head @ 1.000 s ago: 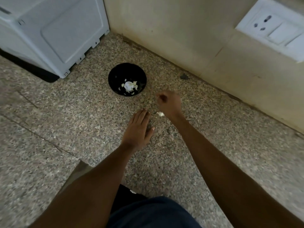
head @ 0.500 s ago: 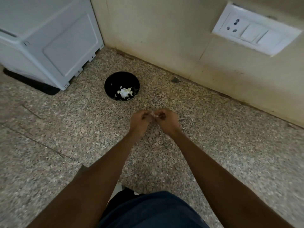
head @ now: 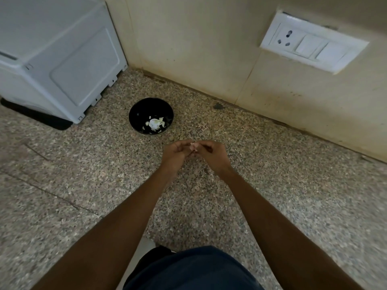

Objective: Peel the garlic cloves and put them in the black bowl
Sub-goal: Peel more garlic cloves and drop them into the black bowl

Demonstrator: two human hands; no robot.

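Speckled counter (head: pixel 293 185), black bowl (head: pixel 136 114), hands (head: pixel 193 152) pinching garlic clove (head: pixel 194 146)

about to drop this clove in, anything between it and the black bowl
Nothing visible. The small pale garlic clove is pinched between the left hand and right hand, above the speckled granite counter. The round black bowl sits beyond and left of them, with only bare counter between.

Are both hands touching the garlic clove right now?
Touching. The head view shows the left hand and right hand meeting around the garlic clove, fingertips pinching it from both sides just above the counter.
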